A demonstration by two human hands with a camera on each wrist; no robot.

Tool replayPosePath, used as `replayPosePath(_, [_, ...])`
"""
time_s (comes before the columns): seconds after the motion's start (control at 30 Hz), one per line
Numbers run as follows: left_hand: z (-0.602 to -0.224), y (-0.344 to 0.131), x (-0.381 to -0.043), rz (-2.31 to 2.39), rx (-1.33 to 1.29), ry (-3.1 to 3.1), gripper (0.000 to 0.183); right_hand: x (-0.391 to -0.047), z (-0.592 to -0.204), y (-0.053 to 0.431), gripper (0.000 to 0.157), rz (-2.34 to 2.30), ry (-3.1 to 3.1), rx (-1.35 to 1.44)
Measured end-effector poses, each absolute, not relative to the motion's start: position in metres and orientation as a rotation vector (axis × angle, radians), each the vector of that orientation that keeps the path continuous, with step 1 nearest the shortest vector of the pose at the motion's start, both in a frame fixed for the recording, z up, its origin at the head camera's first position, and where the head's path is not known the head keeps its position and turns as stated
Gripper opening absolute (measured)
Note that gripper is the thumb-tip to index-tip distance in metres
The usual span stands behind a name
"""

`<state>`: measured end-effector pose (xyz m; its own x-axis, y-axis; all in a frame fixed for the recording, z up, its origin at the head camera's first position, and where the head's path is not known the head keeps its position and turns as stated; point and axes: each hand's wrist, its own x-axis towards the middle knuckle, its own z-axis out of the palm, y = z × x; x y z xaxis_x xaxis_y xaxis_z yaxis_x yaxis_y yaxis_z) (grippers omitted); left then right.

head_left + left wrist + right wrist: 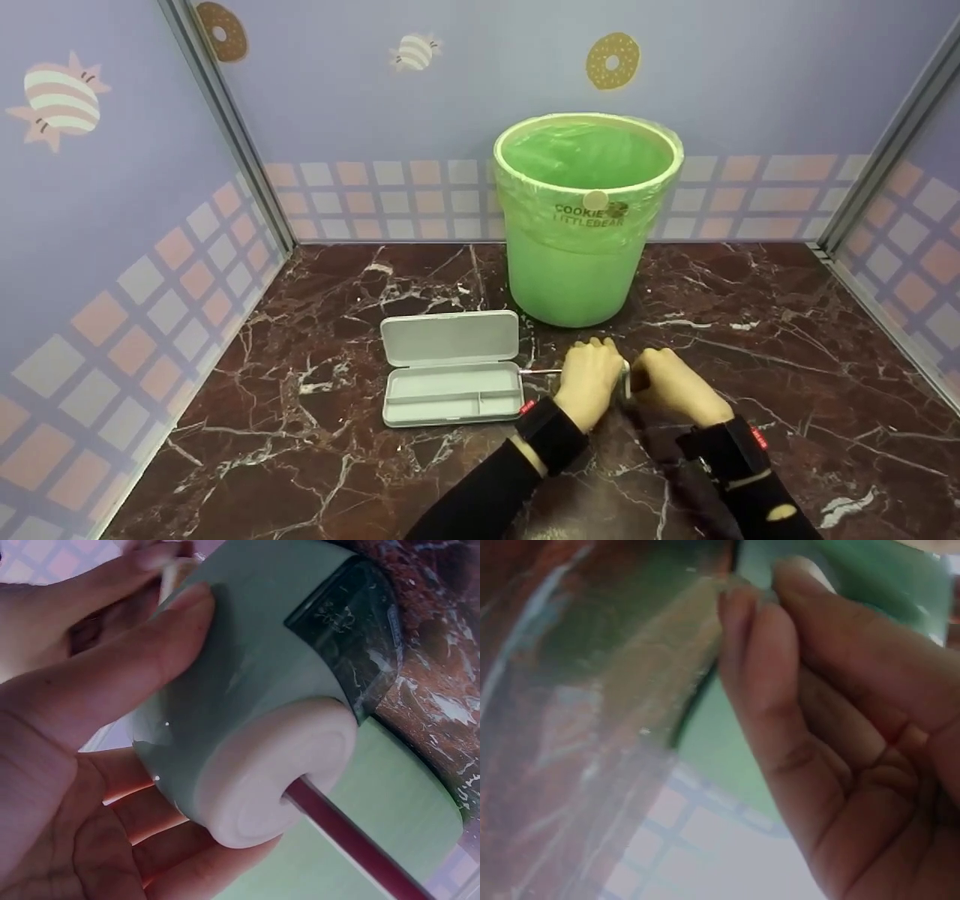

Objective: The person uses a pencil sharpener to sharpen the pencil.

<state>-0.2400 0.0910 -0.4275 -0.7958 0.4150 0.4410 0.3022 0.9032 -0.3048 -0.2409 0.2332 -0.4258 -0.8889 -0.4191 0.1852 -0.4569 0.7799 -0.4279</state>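
Observation:
My left hand (590, 379) grips a green crank pencil sharpener (247, 645), thumb along one side and fingers curled underneath. A dark red pencil (352, 840) sticks out of the hole in the sharpener's pale round face (247, 795). On its side is a dark see-through shavings window (352, 637). My right hand (675, 382) is at the opposite end, its fingertips pinching the cream crank handle (176, 576), which they mostly hide. In the head view the left hand covers most of the sharpener, and the pencil points left toward the pencil case.
An opened pale pencil case (450, 341) with divided compartments lies left of the hands. Behind them stands a green bin (577, 277) with a clear liner over its rim. Patterned walls (360, 97) enclose the dark red marbled tabletop (300, 442).

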Motion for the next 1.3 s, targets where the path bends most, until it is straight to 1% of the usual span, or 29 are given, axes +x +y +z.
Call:
replayPosePath(0.23, [-0.427,0.093,-0.24,0.362,-0.488,-2.536,0.014,-0.234,-0.409,0.239,0.02,0.764,-2.893,0.806])
replayPosePath(0.63, [-0.424,0.096,-0.238,0.351,-0.496,-2.57,0.018,-0.231,-0.4,0.244,0.018,0.824,-2.79,0.793])
replayPosePath(0.87, [-0.427,0.091,-0.241,0.367,-0.551,-2.535,0.014,-0.232,-0.399,0.243,0.015,0.845,-2.721,0.684])
replayPosePath(1.3, [-0.429,0.089,-0.243,0.368,-0.574,-2.511,0.017,-0.249,-0.408,0.235,0.013,0.776,-2.557,0.486])
